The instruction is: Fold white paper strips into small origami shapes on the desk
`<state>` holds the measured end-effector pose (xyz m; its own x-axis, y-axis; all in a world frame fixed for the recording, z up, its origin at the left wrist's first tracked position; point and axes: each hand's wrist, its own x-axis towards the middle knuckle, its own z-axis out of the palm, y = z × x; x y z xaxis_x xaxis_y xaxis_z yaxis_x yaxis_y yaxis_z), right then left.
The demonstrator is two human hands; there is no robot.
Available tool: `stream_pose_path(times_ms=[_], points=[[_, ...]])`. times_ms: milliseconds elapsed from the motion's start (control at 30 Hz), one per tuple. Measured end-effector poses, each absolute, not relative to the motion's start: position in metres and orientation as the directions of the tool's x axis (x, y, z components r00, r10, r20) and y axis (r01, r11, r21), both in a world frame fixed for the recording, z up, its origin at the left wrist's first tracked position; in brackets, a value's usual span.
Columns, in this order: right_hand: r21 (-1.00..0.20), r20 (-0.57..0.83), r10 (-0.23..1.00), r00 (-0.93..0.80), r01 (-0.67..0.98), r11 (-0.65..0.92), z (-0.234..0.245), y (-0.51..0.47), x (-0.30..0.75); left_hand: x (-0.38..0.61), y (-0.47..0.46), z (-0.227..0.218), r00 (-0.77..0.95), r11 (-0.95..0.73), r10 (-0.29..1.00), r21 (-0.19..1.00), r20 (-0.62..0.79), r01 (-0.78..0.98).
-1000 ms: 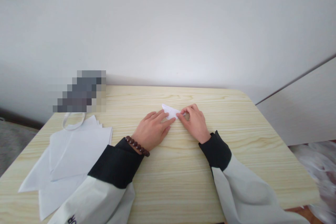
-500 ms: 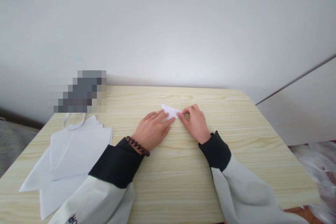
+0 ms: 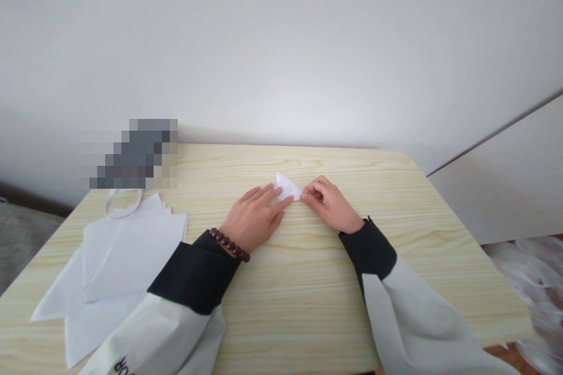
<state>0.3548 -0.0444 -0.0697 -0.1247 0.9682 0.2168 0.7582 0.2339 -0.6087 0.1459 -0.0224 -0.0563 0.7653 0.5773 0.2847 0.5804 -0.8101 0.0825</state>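
Observation:
A small white folded paper (image 3: 285, 187) lies near the middle of the table, with one pointed corner sticking up towards the wall. My left hand (image 3: 254, 215) rests on its left side, fingers stretched out and thumb apart, the tips pressing on the paper. At the paper's right corner, my right hand (image 3: 328, 204) is closed in a pinch of thumb and forefinger. The fingertips hide that corner.
Several white paper sheets (image 3: 127, 258) lie overlapped on the left of the wood-grain table (image 3: 299, 304). Above them are a white ring-shaped strap (image 3: 124, 211) and a blurred-out dark object (image 3: 136, 155). A white wall (image 3: 281, 53) stands behind the table.
My right hand has shifted slightly right and turned, still at the paper's right corner. The paper's upper point has swung a little to the right. My left hand has hardly moved.

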Motion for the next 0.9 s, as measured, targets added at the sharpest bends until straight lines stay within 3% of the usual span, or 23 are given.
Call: stream_pose_path(times_ms=[167,900], points=[[-0.52,0.269,0.962,-0.04,0.835,0.18,-0.074,-0.045,0.352,0.148,-0.023,-0.054,0.755,-0.797,0.593,0.074,0.28,0.599],[-0.401,0.302,0.952,0.047,0.913,0.082,-0.078,-0.043,0.339,0.154,-0.024,-0.05,0.752,-0.798,0.593,0.083,0.286,0.597]])
